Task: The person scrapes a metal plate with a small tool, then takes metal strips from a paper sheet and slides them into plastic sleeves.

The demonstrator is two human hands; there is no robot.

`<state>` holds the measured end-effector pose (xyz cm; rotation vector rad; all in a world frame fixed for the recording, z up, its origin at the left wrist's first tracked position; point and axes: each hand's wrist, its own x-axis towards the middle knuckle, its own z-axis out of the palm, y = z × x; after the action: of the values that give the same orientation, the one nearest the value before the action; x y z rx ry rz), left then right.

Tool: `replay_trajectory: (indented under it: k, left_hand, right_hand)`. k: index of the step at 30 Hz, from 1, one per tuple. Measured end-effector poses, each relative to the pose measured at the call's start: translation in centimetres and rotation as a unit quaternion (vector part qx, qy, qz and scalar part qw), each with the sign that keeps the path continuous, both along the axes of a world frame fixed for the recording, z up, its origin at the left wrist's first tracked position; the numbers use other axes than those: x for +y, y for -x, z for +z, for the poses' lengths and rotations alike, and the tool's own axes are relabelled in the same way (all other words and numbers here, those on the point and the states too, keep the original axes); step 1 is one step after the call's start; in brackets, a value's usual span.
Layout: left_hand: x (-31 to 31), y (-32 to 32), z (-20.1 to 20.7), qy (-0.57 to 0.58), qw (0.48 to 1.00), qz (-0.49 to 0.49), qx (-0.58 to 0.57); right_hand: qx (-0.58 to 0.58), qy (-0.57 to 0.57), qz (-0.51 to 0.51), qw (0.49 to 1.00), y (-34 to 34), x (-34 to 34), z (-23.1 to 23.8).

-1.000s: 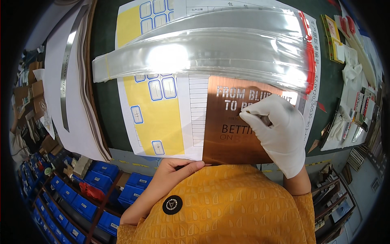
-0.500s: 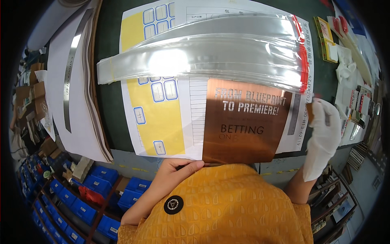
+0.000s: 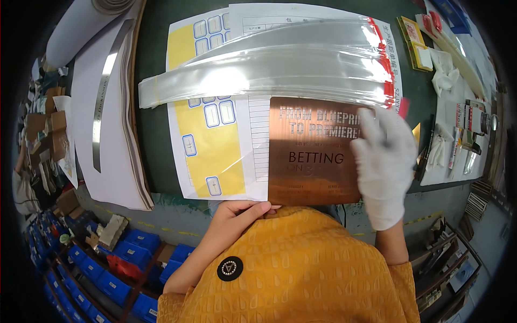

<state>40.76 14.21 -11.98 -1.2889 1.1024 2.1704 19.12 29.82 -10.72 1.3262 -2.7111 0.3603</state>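
Note:
A copper-coloured metal plate (image 3: 312, 177) with raised lettering lies on printed sheets at the table's front edge. At its near left corner my bare left hand (image 3: 245, 215) is closed, thumb over fingers, gripping the plate's edge. Over the plate's right side passes my right hand (image 3: 385, 161), in a white glove and blurred. Its fingers look closed round something slim; a pink end (image 3: 404, 109) sticks out beyond them, its kind unclear. Long clear plastic sleeves (image 3: 269, 70) with red ends lie across the sheets, just beyond the plate.
To the left, a steel ruler (image 3: 107, 97) rests on stacked white boards (image 3: 89, 134). A yellow box (image 3: 414, 43), a white cloth (image 3: 444, 70) and small tools lie at the right. Blue bins (image 3: 132, 253) stand on lower shelving at the left. The green table (image 3: 153, 161) ends in front of me.
My gloved right hand has swung left from beside the sheets to over the plate's right part. My left hand stays at the plate's near corner. The whole view has shifted slightly.

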Motion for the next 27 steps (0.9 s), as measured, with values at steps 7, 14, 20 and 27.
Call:
replay_trajectory:
  k: [7,14,20,27]
  left_hand:
    - [-0.2,-0.3,1.1,-0.031,0.999,0.011,0.034]
    - [0.0,-0.5,2.1,-0.012,0.989,-0.062,0.132]
    - [0.0,-0.3,1.9,-0.073,0.975,-0.081,0.193]
    - [-2.4,0.2,4.9,0.044,0.973,-0.071,0.214]
  right_hand:
    - [-0.160,0.151,-0.140,0.965,-1.6,5.1,1.7]
    - [-0.667,0.239,-0.277,0.649,-3.4,7.7,2.4]
    - [-0.721,0.247,-0.205,0.615,-3.0,7.5,3.6]
    - [-0.604,0.347,-0.205,0.688,1.1,8.1,12.5]
